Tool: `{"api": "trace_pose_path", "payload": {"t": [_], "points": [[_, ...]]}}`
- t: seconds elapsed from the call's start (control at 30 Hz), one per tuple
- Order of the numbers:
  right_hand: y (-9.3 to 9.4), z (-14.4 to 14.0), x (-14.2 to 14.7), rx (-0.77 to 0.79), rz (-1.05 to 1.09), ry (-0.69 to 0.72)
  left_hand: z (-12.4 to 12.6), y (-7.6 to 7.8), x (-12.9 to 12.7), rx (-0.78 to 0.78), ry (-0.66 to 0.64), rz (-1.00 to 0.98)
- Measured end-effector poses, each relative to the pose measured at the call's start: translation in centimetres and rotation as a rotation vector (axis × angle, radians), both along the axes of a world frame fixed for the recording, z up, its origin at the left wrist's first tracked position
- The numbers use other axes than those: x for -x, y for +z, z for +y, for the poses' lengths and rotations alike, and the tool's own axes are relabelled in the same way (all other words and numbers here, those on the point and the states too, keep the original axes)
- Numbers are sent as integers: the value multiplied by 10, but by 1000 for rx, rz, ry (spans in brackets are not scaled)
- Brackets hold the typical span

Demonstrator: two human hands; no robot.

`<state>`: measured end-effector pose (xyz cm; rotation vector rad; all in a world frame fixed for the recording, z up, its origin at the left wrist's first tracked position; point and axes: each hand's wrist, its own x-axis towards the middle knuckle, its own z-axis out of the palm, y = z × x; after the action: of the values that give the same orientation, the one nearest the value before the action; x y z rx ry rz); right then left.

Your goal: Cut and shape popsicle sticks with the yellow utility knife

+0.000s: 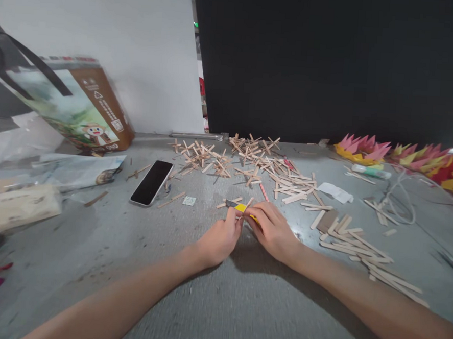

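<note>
Both hands meet over the middle of the table, their fingertips nearly touching. My right hand (274, 231) is closed round a yellow-and-grey utility knife (241, 207), whose grey end points left past my left thumb. My left hand (221, 239) is closed in a pinch at a thin wooden craft stick (249, 202) that rises between the hands; its lower part is hidden by fingers. Just beyond them lie a few loose sticks (232, 201) and a red-and-white patterned strip (264, 192).
Crossed-stick pieces (200, 155) are heaped at the back, with loose sticks (360, 246) to the right. A phone (152, 183) lies left, near a printed bag (88, 105) and plastic packets (17, 208). Pink-and-yellow paper crafts (362, 149), a glue tube (371, 171) and a cable (412, 206) sit right.
</note>
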<state>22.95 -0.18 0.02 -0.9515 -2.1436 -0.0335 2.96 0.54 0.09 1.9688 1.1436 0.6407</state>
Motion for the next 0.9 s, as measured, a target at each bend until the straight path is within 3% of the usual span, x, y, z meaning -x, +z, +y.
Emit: {"api": "trace_pose_path", "payload": {"t": [0.57, 0.77, 0.9], "points": [[-14, -1, 12, 282, 122, 3, 1, -11, -2, 20, 30, -106], [-23, 2, 12, 302, 155, 13, 2, -12, -3, 49, 13, -150], [-20, -3, 17, 299, 123, 4, 11, -16, -4, 88, 4, -291]]}}
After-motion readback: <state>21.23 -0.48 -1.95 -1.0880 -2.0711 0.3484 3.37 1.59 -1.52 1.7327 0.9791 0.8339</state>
